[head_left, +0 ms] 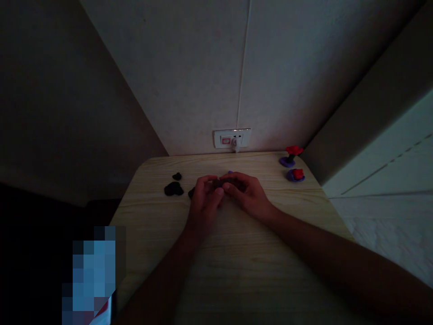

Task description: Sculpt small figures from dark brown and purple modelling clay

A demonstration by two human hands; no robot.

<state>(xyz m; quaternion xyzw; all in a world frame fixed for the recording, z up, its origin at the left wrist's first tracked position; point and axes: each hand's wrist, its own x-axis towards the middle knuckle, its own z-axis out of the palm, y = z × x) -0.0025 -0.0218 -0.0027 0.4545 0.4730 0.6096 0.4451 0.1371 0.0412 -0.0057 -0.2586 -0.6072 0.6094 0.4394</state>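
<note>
My left hand (207, 198) and my right hand (248, 192) meet above the middle of the wooden table, fingers curled in and thumbs close together. Between the fingertips of both is a small dark lump (219, 183), mostly covered; it looks like modelling clay. Just left of my left hand a black lump (191, 193) shows in part. Farther left lie a larger black lump (173, 188) and a smaller black lump (177, 176). Behind my right hand a bit of purple material (230, 172) peeks out.
At the table's (237, 271) back right stands a red flower shape (293, 150) on a purple base, with a red and purple piece (296, 175) in front. A wall socket (232, 138) with a plugged-in cable sits behind the table edge. A pixelated patch (94, 271) covers the lower left.
</note>
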